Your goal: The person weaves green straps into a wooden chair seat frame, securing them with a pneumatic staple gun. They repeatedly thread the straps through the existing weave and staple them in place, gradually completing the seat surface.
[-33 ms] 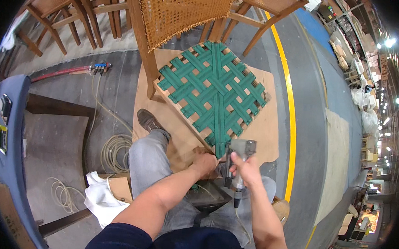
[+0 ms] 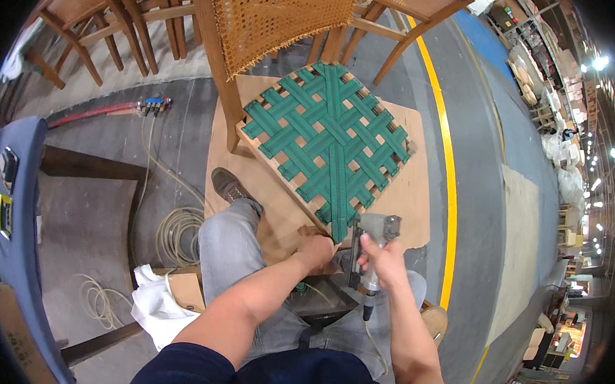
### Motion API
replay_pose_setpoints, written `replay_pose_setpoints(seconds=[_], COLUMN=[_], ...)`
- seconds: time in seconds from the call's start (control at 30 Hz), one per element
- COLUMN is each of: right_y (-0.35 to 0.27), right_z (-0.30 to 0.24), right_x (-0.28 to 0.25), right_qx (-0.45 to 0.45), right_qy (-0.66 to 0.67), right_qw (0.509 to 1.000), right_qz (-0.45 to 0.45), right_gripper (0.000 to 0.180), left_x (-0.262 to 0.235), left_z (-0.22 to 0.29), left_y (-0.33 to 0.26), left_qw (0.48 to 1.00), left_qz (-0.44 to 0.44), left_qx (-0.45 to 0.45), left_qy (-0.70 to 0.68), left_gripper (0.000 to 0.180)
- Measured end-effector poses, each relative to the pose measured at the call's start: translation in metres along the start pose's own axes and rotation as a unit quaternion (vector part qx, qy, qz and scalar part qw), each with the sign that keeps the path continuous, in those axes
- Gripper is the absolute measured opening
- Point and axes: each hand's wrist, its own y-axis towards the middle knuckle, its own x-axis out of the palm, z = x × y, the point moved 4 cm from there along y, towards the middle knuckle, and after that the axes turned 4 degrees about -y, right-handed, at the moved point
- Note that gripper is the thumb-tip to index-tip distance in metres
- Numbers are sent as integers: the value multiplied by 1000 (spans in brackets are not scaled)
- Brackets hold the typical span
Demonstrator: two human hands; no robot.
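A wooden chair with a cane back [image 2: 279,21] stands before me, its seat frame crossed by woven green webbing [image 2: 332,127]. One long strap [image 2: 338,194] runs diagonally over the weave down to the near corner. At that corner my left hand [image 2: 314,252] is closed on the strap's end, its fingertips partly hidden. My right hand [image 2: 385,261] grips a grey pneumatic staple gun [image 2: 378,226], held upright just right of the corner and apart from the strap. An air hose [image 2: 375,344] leads from the bottom of its handle.
Under the chair lies a brown board [image 2: 414,198]. More wooden chairs [image 2: 114,18] line the far side. A blue padded bench [image 2: 21,203] is at the left, near coiled hose [image 2: 180,237] and a white cloth [image 2: 156,309]. A yellow floor line [image 2: 448,186] runs along the right.
The staple gun in my right hand has shifted slightly to the right, away from the strap's end. My left hand stays at the corner.
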Motion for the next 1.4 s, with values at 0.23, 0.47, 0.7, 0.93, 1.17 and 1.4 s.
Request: replay_pose_setpoints(seconds=[0.23, 0.47, 0.7, 0.93, 1.17, 1.4], right_y=[-25, -4, 33, 47, 48, 46], right_z=[-6, -4, 5, 15, 12, 10], right_x=[-53, -32, -2, 9, 12, 20], right_qx=[-49, -16, 12, 20, 27, 45], right_qy=[35, 12, -15, -55, -88, -130], right_qw=[997, 1000, 998, 997, 995, 989], right_qz=[40, -6, -52, -48, -42, -59], right_gripper=[24, 25, 22, 22, 19, 23], left_x=[-47, -125, -114, -110, -118, -115], left_z=[19, -7, -14, -12, -8, -18], left_y=[-22, 26, 68, 69, 66, 67], left_qw=[946, 755, 844, 800, 801, 791], left_qz=[-119, -25, 72, 66, 56, 65], left_qx=[-40, -23, -36, -70, -74, -63], left_qy=[-298, -655, -531, -592, -592, -605], left_gripper=[43, 27, 31, 31, 30, 31])
